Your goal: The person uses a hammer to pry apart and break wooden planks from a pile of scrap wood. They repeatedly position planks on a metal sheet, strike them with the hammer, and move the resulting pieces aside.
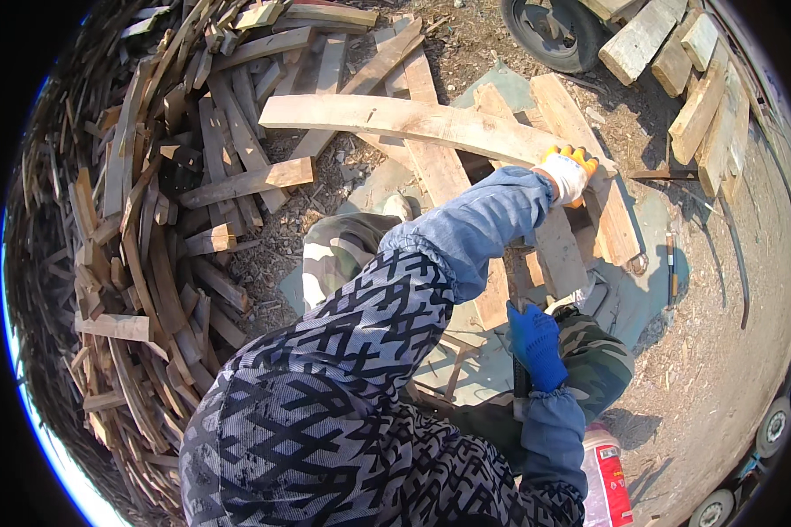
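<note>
My left hand point(570, 174), in a white glove with orange fingers, grips the right end of a long pale wooden board point(395, 122). That board lies across several other boards and spans leftward from the hand. My right hand point(537, 346), in a blue knit glove, is closed around a tool with a dark handle point(520, 381). The tool's far end is hard to make out among the wood. Between and beyond my hands are short wooden blocks point(557, 253) and a thick plank point(616, 224). My legs in camouflage trousers point(590, 359) are bent around this stack.
A large heap of scrap timber point(165, 277) fills the left side. Planks point(718, 125) and a wheel point(557, 29) stand at upper right. A green sheet point(652, 217) lies under the stack, with a slim stick-like tool point(671, 270) on it. A red-labelled bucket point(608, 477) stands at lower right.
</note>
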Demonstrator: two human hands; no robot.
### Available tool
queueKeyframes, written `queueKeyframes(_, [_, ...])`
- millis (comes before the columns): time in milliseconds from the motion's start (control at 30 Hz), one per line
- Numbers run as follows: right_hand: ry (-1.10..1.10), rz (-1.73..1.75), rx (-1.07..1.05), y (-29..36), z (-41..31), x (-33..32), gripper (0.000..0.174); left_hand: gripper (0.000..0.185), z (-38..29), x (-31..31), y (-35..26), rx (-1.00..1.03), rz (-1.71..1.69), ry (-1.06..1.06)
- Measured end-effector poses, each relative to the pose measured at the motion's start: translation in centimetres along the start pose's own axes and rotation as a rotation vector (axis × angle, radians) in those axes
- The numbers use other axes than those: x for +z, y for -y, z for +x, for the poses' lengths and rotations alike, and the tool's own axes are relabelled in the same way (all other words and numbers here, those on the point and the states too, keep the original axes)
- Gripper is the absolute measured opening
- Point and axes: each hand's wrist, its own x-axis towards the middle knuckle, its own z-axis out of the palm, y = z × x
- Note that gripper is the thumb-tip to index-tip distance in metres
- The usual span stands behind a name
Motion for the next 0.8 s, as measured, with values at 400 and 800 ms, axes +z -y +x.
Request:
queueKeyframes(400, [0.092,-0.006,-0.003,0.4,0.0,-0.9,0.036,0.090,-9.3,-4.6,21.1,-0.103,0.407,0.069])
queueKeyframes(800, [0.064,0.068,0.037,1.2,0.1,-1.3,0.023,0.076,-0.6,-3.1,4.8,0.055,0.369,-0.079])
